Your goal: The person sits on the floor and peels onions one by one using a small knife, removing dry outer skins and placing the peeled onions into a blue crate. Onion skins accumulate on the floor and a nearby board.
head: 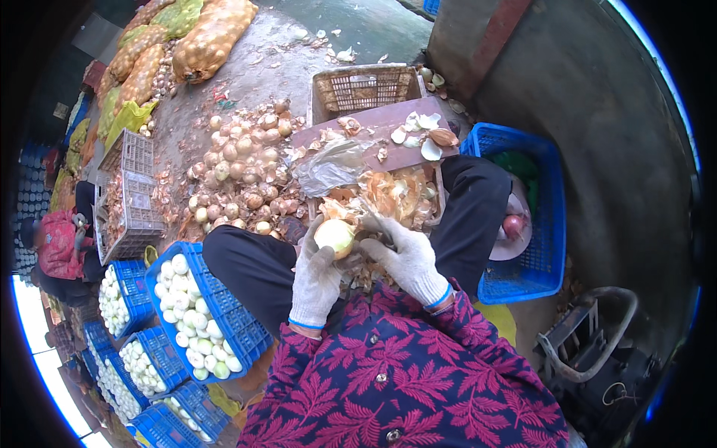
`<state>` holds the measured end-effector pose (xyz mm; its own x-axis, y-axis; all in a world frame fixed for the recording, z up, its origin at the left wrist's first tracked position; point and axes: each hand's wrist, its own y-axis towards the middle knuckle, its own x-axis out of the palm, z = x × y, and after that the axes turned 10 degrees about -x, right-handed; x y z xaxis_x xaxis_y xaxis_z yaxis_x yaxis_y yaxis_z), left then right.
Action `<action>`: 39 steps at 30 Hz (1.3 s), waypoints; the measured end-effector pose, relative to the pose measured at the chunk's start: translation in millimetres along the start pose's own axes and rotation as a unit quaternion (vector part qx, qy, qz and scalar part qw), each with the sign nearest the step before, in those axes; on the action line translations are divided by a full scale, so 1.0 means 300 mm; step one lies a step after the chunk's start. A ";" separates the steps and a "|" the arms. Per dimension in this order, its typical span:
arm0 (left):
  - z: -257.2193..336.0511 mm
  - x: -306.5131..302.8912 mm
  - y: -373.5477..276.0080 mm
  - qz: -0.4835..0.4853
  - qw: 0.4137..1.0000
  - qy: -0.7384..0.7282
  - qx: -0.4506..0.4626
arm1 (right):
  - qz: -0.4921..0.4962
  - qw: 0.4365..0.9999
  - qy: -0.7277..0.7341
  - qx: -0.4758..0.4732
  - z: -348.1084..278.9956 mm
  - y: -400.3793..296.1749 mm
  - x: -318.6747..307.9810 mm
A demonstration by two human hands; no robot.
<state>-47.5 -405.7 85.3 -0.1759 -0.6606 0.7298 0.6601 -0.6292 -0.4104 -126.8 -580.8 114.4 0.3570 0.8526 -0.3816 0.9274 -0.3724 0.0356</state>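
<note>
My left hand (317, 274), in a pale knitted glove, grips a partly peeled onion (334, 238) whose upper side shows pale green-white. Close at its right is my right hand (406, 257), also gloved, with its fingers bent around what looks like a small knife (369, 208); most of this tool is hidden. Both hands are above my lap, in front of a crate filled with loose papery onion skins (400, 193). A crumpled clear plastic bag (331, 168) lies at the near edge of a board (386, 126) holding skin pieces.
Unpeeled onions (241, 151) are heaped on the floor ahead-left. A blue crate of peeled onions (193, 319) stands by my left knee, more crates behind it. At right are another blue crate (521, 280) and a metal-framed machine (588, 341). A co-worker (61, 246) sits far left.
</note>
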 end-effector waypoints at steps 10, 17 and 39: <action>0.031 -0.022 0.014 0.077 0.965 0.239 -0.076 | -0.015 0.995 0.100 0.019 0.062 0.072 0.051; 0.039 -0.040 0.094 0.060 0.994 0.084 -0.029 | 0.142 0.848 0.419 0.293 0.232 0.139 0.033; 0.184 -0.344 0.557 0.199 0.788 0.579 0.065 | -0.144 0.983 -0.079 0.081 0.377 0.361 0.323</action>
<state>121.4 -420.0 -28.4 -0.4343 -0.7739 -0.4609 0.8874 -0.2800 -0.3662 -4.4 -580.1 -23.3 0.0478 0.8687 -0.4930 0.9529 -0.1877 -0.2383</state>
